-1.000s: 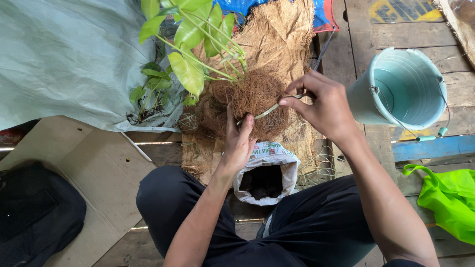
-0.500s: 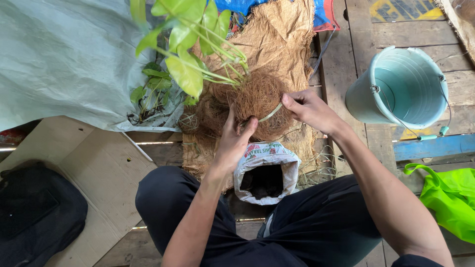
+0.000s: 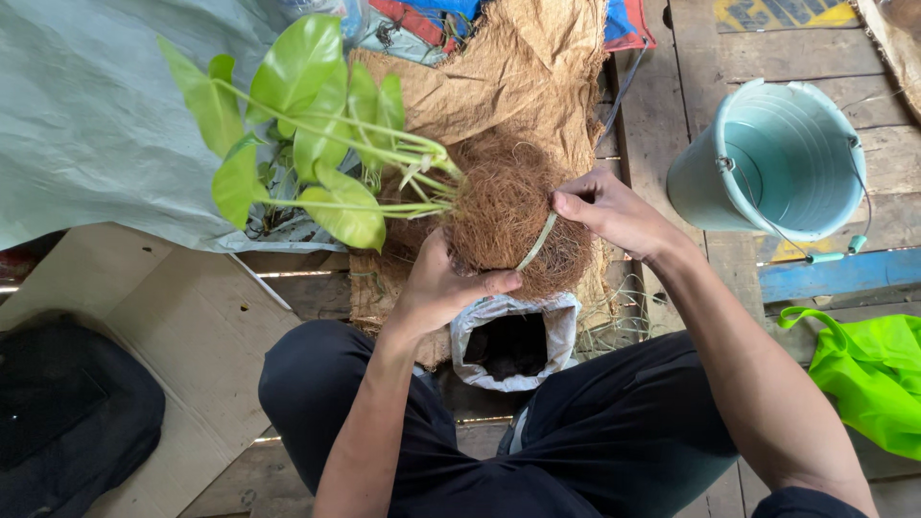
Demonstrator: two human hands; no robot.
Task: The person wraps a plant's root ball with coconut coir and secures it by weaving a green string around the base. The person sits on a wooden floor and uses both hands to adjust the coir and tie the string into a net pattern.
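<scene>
Two bare hands work a brown, shaggy coconut-fibre root ball [image 3: 508, 216] above an open white sack of dark soil [image 3: 513, 341]: the left hand [image 3: 446, 288] cups it from below, fingers clasped, and the right hand [image 3: 614, 211] pinches a thin pale strip [image 3: 535, 242]. The ball looks light, springy and prone to shedding, best held underneath, away from the brittle-looking green leafy stems [image 3: 317, 144]. Beyond lies coarse brown fibre matting [image 3: 518, 67] on wooden planks, beside a smooth pale-teal plastic bucket [image 3: 767, 163].

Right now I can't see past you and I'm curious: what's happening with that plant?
A seated person holds a ball of brown coconut fibre wrapped around the roots of a leafy green plant. The left hand cups the ball from below, while the right hand pinches a pale strip lying across it. Below, between the knees, stands an open bag of dark soil. A pale blue bucket sits to the right on the wooden floor.
</scene>
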